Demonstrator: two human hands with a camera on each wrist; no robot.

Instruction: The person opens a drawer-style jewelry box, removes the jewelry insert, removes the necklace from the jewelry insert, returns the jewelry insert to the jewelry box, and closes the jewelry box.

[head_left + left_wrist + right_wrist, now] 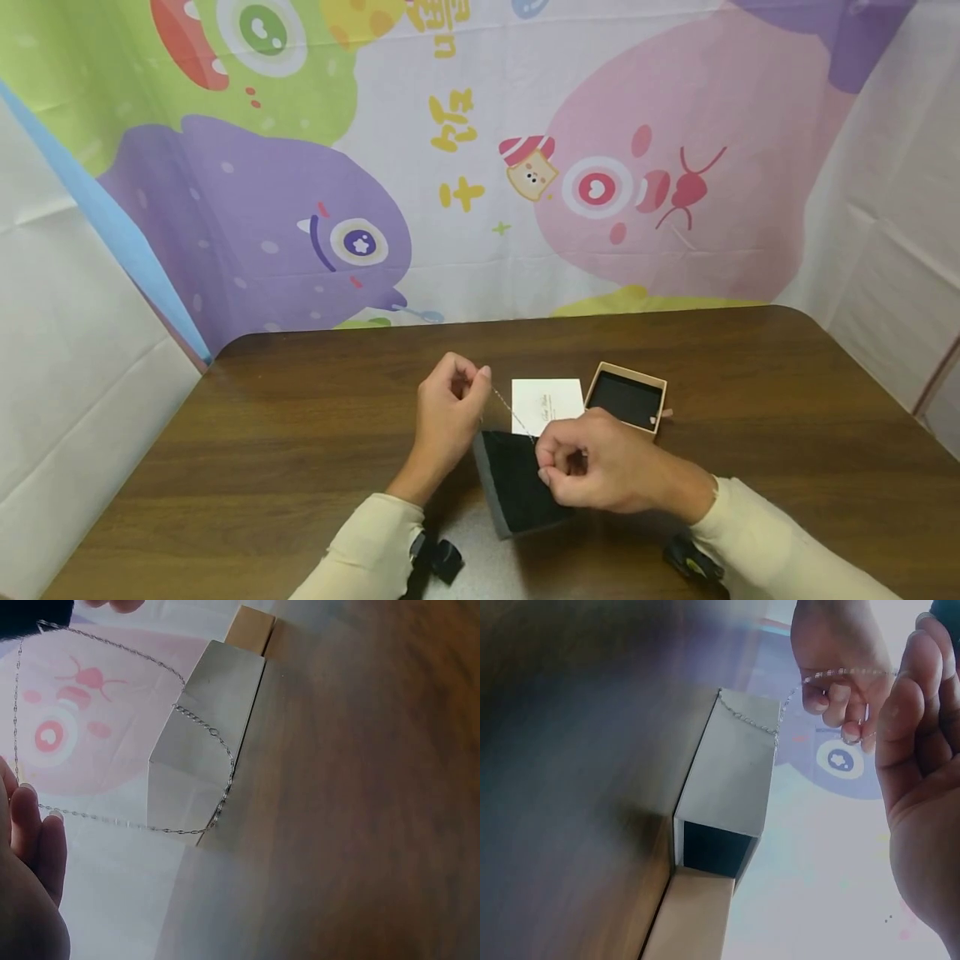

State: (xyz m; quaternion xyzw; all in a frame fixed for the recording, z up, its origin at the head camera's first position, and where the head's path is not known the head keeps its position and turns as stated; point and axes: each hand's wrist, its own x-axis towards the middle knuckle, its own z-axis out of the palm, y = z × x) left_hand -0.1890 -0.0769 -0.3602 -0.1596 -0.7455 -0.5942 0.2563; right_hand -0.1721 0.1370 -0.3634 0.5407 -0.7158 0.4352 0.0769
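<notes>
Hands, two, both bare, both at the chain (513, 412). Left hand (448, 410): the higher of the two, thumb and fingertip pressed together on the chain, the other fingers curled in. Right hand (611, 467): thumb and forefinger bent into a ring over the right side of the pad (512, 485), pinching, as I judged it, another part of the chain; the tips hid the exact spot.

Chain, one, thin, silver: in the air between my hands, a length of it slanting down from left fingertips to right. Seen from my left wrist, it drooped in a loop in front of the box (543, 396) and met the pad's edge. I probably used only the tips because links so fine would bunch or slip in a fuller grasp; my hands stood apart, it seemed, to spread the lengths against tangling.

Pad, one, black face, grey side: below and between my hands, tilted. What bore its weight, and whether it touched the table (300, 433), I could not tell. Its place close under the chain suggested a backing for it.

Box, one, white, script on its face: lying beyond the pad, one end uncovered, dark within.

Drawer (633, 373), one, tan, black-lined, hollow side up: just right of the box. Both lay past my hands, presumably for working room within reach.

Cloth (480, 283), cartoon-printed: hung behind.
</notes>
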